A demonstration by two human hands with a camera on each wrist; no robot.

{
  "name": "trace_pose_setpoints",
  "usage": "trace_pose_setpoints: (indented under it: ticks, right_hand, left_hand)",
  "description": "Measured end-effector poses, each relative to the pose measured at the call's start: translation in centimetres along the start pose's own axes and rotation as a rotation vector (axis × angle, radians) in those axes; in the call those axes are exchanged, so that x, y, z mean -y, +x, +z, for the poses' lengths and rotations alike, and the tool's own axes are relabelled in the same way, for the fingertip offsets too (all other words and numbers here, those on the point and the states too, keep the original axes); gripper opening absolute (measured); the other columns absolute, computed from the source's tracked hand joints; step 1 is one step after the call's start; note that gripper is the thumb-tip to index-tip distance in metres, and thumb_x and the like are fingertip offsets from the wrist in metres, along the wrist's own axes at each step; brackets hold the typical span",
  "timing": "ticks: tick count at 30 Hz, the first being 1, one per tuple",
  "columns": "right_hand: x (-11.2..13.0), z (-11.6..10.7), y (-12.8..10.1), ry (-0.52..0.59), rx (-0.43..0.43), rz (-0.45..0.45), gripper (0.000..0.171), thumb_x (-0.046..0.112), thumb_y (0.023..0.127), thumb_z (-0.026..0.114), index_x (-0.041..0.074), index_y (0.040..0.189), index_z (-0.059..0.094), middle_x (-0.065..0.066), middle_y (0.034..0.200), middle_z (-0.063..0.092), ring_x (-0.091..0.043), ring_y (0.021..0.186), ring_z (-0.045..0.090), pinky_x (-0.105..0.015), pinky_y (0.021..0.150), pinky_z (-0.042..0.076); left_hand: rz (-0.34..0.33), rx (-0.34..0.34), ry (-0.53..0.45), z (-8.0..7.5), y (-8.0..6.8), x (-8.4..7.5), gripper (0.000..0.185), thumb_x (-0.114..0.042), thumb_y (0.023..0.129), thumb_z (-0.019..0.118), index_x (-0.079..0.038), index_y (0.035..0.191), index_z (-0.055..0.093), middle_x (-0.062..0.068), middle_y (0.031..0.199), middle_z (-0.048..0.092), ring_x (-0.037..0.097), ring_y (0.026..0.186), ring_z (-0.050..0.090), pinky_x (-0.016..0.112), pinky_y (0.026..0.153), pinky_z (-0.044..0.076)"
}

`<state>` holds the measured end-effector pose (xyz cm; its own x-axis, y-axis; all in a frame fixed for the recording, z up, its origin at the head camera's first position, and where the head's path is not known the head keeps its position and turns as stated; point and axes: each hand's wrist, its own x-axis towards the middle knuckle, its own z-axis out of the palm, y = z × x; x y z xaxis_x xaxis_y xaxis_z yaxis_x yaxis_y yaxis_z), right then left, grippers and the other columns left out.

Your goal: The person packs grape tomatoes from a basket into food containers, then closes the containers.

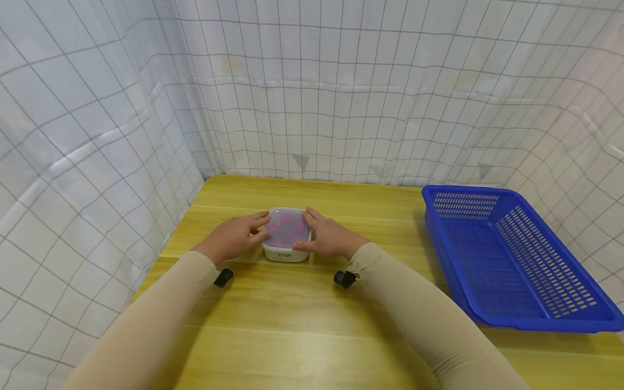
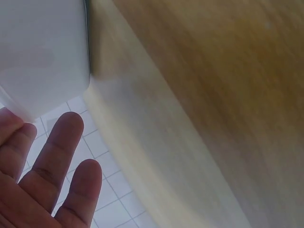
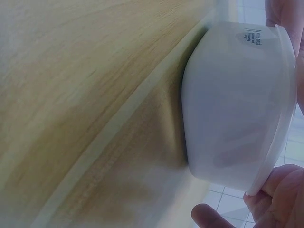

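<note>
A white plastic food container [image 1: 285, 254] sits on the wooden table under a translucent lid [image 1: 286, 227], through which pink shapes show. My left hand [image 1: 235, 234] holds the lid's left edge, thumb near the front and fingers toward the back. On the opposite side my right hand [image 1: 330, 236] grips the lid's rim, its thumb at the front right corner. In the left wrist view, two fingers [image 2: 57, 156] stand off the container's wall. The right wrist view shows small dark print on the container [image 3: 237, 104] and fingertips [image 3: 280, 183] at the lid's rim.
A blue plastic basket [image 1: 455, 260] with slotted walls stands at the table's right side. White cloth with a dark grid [image 1: 341, 97] hangs behind the wooden table [image 1: 302, 346] and along both sides. Dark wrist devices [image 1: 345, 279] sit below both wrists.
</note>
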<state>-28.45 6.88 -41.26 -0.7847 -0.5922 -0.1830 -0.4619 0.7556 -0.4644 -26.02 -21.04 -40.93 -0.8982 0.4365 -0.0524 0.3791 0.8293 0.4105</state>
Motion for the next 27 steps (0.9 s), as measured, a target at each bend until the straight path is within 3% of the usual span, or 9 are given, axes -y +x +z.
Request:
trace_pose_setpoints:
  ticks: [5, 10, 14, 20, 27]
  right_hand:
    - [0.2, -0.3, 0.2, -0.029, -0.007, -0.005, 0.108, 0.065, 0.096, 0.066, 0.008, 0.170, 0.013, -0.014, 0.178, 0.013, -0.041, 0.159, 0.028, -0.052, 0.128, 0.029]
    - [0.4, -0.8, 0.5, -0.075, -0.010, -0.011, 0.107, 0.065, 0.093, 0.070, 0.008, 0.169, 0.020, -0.011, 0.174, 0.026, -0.038, 0.152, 0.042, -0.050, 0.123, 0.039]
    - [0.5, -1.2, 0.7, -0.092, 0.013, -0.003, 0.107, 0.065, 0.092, 0.071, 0.011, 0.169, 0.021, -0.010, 0.174, 0.026, -0.041, 0.153, 0.039, -0.052, 0.122, 0.040]
    - [0.9, -1.9, 1.0, -0.131, 0.054, 0.011, 0.106, 0.067, 0.091, 0.071, 0.019, 0.170, 0.020, -0.013, 0.174, 0.023, -0.041, 0.156, 0.029, -0.058, 0.122, 0.039]
    - [1.0, -2.2, 1.6, -0.133, 0.091, 0.027, 0.108, 0.069, 0.088, 0.072, 0.024, 0.171, 0.019, -0.011, 0.174, 0.022, -0.037, 0.155, 0.029, -0.056, 0.120, 0.041]
  left_hand:
    - [0.006, 0.003, -0.009, 0.0, 0.1, 0.2, 0.067, -0.045, 0.107, 0.060, -0.011, 0.162, 0.041, 0.010, 0.171, 0.036, 0.030, 0.126, 0.068, 0.053, 0.108, 0.052]
    - [0.038, -0.004, -0.010, -0.6, 0.6, 0.3, 0.065, -0.043, 0.104, 0.066, -0.009, 0.157, 0.050, 0.013, 0.163, 0.048, 0.031, 0.120, 0.072, 0.052, 0.104, 0.056]
    - [0.049, 0.034, 0.000, -1.6, 1.0, 0.1, 0.070, -0.045, 0.099, 0.072, -0.008, 0.156, 0.051, 0.014, 0.160, 0.053, 0.035, 0.124, 0.070, 0.054, 0.106, 0.054]
    - [0.020, 0.142, -0.004, -2.7, 1.4, -0.6, 0.093, -0.056, 0.092, 0.077, -0.011, 0.164, 0.038, 0.012, 0.169, 0.040, 0.038, 0.135, 0.061, 0.058, 0.112, 0.048]
    - [0.013, 0.195, -0.041, -2.4, 2.3, -0.7, 0.109, -0.062, 0.087, 0.079, -0.012, 0.168, 0.026, 0.010, 0.175, 0.025, 0.038, 0.142, 0.056, 0.056, 0.118, 0.044]
